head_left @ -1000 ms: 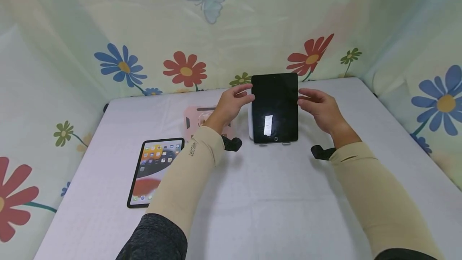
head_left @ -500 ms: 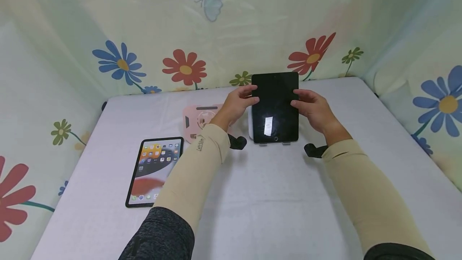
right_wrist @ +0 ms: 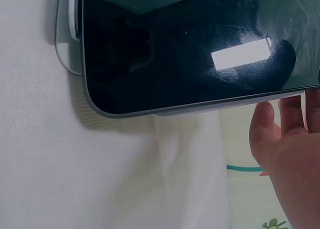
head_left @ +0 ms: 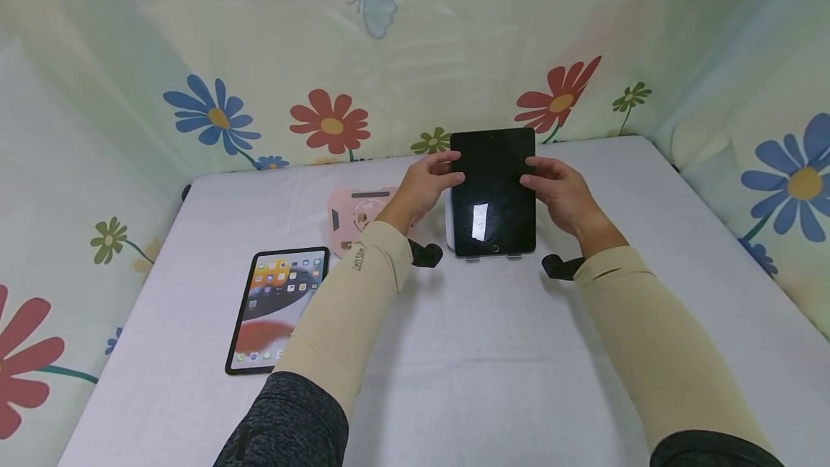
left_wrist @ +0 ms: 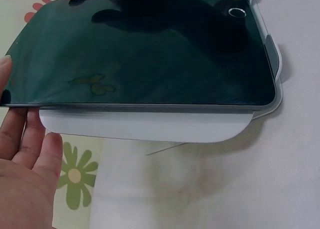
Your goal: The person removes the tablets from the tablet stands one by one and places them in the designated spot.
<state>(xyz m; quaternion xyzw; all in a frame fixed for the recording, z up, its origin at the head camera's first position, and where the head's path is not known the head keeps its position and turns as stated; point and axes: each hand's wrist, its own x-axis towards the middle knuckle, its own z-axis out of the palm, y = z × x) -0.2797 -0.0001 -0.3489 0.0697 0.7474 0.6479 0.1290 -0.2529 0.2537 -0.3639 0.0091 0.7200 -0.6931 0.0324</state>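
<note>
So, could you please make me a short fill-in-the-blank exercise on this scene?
1. In colour, the held tablet between the left hand and right hand is ____.
2. The flat tablet has its screen switched ____.
3. The case-like item partly behind the left hand is ____ in colour.
Missing words: black; on; pink.

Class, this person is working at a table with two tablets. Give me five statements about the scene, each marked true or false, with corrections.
1. The left hand and right hand hold opposite side edges of the dark-screened tablet. True.
2. The dark-screened tablet lies flat. False: it is propped up against a white support.
3. The other tablet has a lit screen. True.
4. The pink item is partly hidden by the left arm. True.
5. The other tablet stands upright. False: it lies flat on the table.
</note>
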